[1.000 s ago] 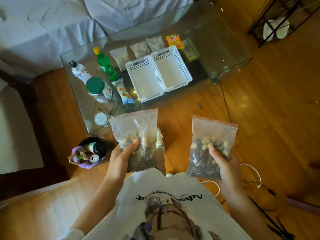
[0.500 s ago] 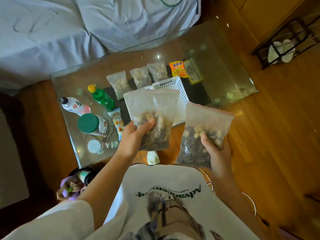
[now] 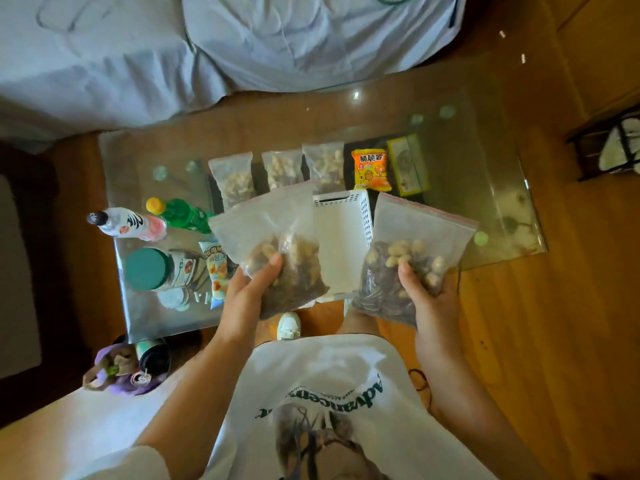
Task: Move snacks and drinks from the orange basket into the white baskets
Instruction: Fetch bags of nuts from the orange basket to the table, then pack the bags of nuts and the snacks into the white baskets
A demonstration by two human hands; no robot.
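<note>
Both snack bags (long way up, zip ends pointing away) moved over the white basket (image 3: 343,237), left hand (image 3: 244,292) gripping left bag (image 3: 273,244), right hand (image 3: 429,299) gripping right bag (image 3: 412,251)

Dim, warm indoor light. Small bright glints of glare dot the glass table (image 3: 485,174). Wide-angle distortion bends the edges; the left side falls into dark shadow.

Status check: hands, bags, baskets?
Left hand grips one nut bag; right hand grips another bag. Both above white basket. Nothing blocking.
</note>
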